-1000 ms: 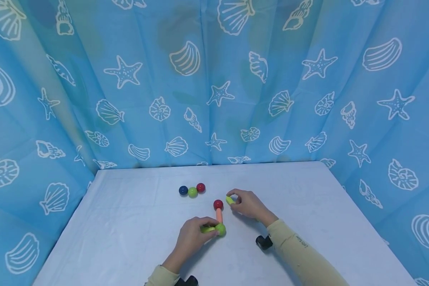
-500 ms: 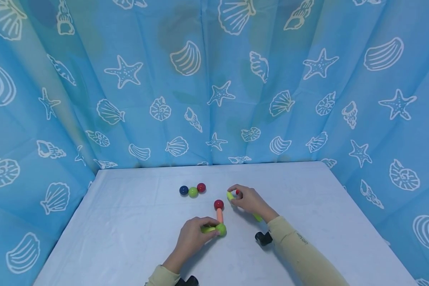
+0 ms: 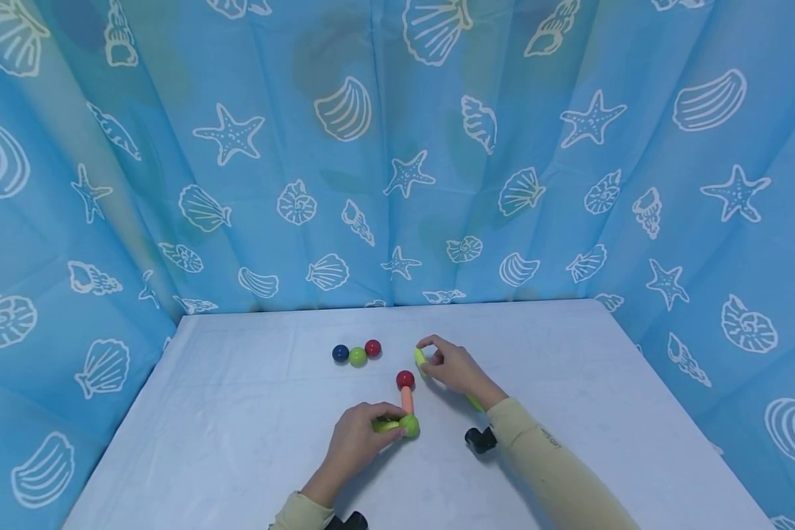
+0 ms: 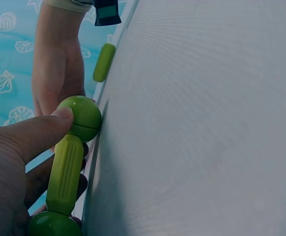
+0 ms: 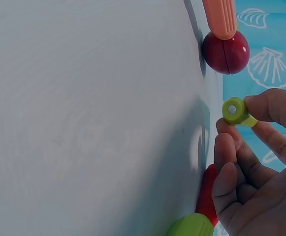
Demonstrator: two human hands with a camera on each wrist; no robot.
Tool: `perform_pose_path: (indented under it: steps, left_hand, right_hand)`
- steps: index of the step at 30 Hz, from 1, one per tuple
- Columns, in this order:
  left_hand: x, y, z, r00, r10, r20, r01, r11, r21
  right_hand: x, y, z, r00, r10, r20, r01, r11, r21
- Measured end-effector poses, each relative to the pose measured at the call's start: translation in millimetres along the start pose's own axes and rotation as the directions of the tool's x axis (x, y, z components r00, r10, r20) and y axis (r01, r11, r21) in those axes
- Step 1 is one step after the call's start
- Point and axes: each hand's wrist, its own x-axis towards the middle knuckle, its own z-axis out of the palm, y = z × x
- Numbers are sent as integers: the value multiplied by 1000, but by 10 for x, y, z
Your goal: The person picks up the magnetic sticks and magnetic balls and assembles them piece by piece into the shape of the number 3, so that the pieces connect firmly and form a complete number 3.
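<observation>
In the head view, my left hand (image 3: 361, 440) holds a joined piece of magnetic building toy near the front of the table. Its thumb presses a green ball (image 4: 81, 118), and a yellow-green stick (image 4: 65, 174) runs from there to a second green ball (image 4: 54, 225). From the first ball an orange stick (image 3: 407, 400) leads away to a red ball (image 3: 405, 380). To the right of the red ball, my right hand (image 3: 456, 366) pinches another yellow-green stick (image 5: 235, 111) between thumb and fingertips. A pale round tip shows at that stick's end in the right wrist view.
A blue ball (image 3: 341, 354), a loose green ball (image 3: 358, 357) and a second red ball (image 3: 373, 348) sit in a row farther back. Under my right hand lie a green stick (image 5: 192, 226) and a red stick (image 5: 206, 194). A patterned blue curtain (image 3: 384, 184) surrounds the table.
My right hand, with the yellow-green stick, has shifted slightly away from me, then a little left. That stick now points more upright. The left hand and its joined piece stay put.
</observation>
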Motion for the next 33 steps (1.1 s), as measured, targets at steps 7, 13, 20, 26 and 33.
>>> perform_pose_path:
  steps: [7, 13, 20, 26, 33]
  left_hand:
    - [3, -15, 4, 1000, 15, -2, -15, 1000, -1]
    - [5, -17, 1, 1000, 15, 1, -15, 1000, -2]
    - [3, -24, 1, 1000, 15, 0, -15, 1000, 0]
    - [1, -27, 2, 1000, 11, -1, -11, 1000, 0]
    - [-1, -24, -2, 1000, 7, 2, -7, 1000, -9]
  right_hand:
    - [38, -9, 30, 1000, 0, -2, 0, 1000, -1]
    - [68, -34, 54, 1000, 4, 11, -4, 1000, 25]
    - [105, -74, 93, 1000, 22, 13, -22, 998, 53]
    - [142, -93, 126, 1000, 24, 9, -24, 998, 63]
    - [153, -128, 155, 1000, 30, 5, -30, 998, 62]
